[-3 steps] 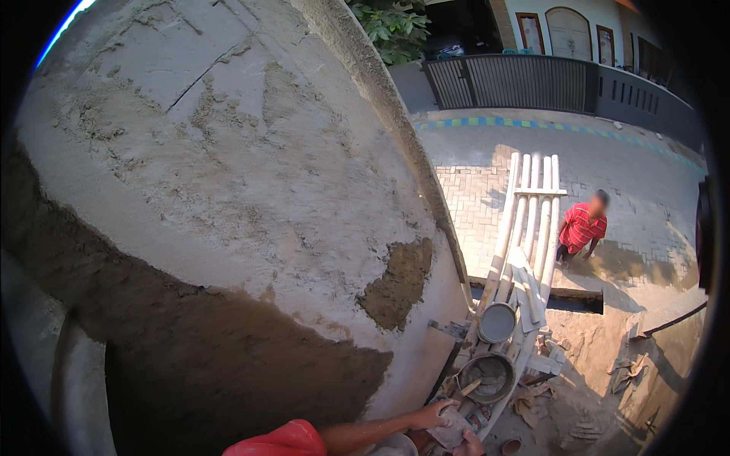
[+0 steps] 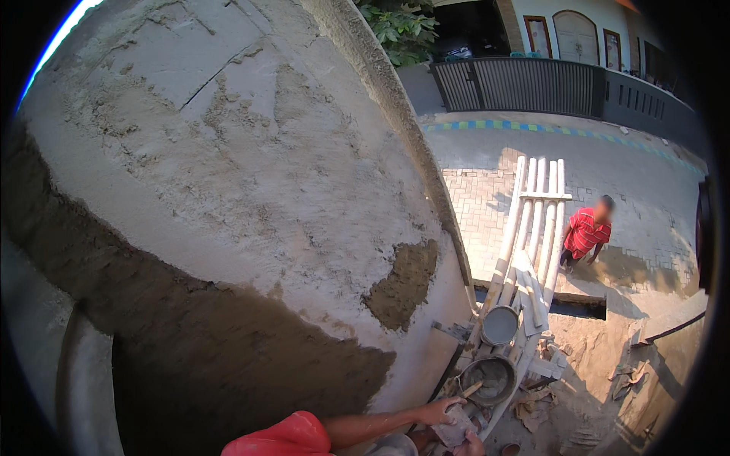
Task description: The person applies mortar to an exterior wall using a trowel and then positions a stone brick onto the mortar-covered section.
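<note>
My left hand (image 2: pixel 436 411) reaches in from a red sleeve and is closed on the upper edge of a flat, grey, mortar-smeared plate (image 2: pixel 454 428). At the plate's lower right edge, my right hand (image 2: pixel 471 445) grips it too, partly cut off by the picture's rim. Just beyond the hands stands a dark bucket (image 2: pixel 488 380) with wet grey mortar inside. A tool's wooden handle (image 2: pixel 472 390) leans over its near rim. Behind that bucket is a second, lighter grey one (image 2: pixel 499 325). The wall (image 2: pixel 251 175) on my left carries a dark, wet band of mortar (image 2: pixel 251 365) and a separate wet patch (image 2: pixel 403 285).
Long pale poles (image 2: pixel 534 220), tied by a crosspiece, form a walkway under the buckets, with loose boards (image 2: pixel 531 292) on top. A person in a red striped shirt (image 2: pixel 586 234) stands right of them. A dark open trench (image 2: pixel 578 305) crosses beneath. Beyond the paved street is a gate (image 2: pixel 532 85).
The view has shifted slightly, so the scene sits a little further right. The plate has turned a little between my hands, which keep hold of it.
</note>
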The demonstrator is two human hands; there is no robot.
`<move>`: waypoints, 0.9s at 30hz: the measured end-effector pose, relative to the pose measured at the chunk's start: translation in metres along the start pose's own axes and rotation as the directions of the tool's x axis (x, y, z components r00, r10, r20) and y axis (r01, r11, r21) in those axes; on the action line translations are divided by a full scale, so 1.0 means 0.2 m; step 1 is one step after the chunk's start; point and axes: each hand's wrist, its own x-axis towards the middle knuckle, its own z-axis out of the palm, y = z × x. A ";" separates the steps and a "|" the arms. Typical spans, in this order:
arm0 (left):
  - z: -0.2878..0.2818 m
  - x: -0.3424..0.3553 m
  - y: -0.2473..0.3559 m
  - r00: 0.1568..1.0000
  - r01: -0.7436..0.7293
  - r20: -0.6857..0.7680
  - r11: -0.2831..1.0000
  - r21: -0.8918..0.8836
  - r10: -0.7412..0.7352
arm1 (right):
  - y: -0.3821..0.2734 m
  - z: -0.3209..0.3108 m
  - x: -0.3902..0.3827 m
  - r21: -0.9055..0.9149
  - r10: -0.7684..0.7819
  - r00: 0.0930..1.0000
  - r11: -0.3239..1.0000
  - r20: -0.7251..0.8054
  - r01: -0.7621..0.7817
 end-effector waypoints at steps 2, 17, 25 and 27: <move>-0.03 0.00 0.08 0.990 0.091 0.109 0.996 0.026 -0.093 | -0.01 0.00 -0.03 0.010 0.003 1.000 1.000 0.010 -0.003; -0.86 -0.04 1.51 0.839 0.054 -0.303 0.484 0.873 0.453 | -0.09 -0.30 -0.11 0.103 -0.042 0.989 0.993 -0.143 0.057; -2.09 -1.05 2.70 0.100 0.990 -0.107 -0.110 -0.093 0.989 | -0.17 -0.37 -0.36 -0.125 -0.030 0.896 0.992 -0.443 -0.029; -2.08 -1.11 2.69 0.215 0.967 -0.336 -0.152 0.204 0.917 | -0.20 -0.37 -0.39 -0.253 -0.137 0.830 0.967 -0.541 -0.005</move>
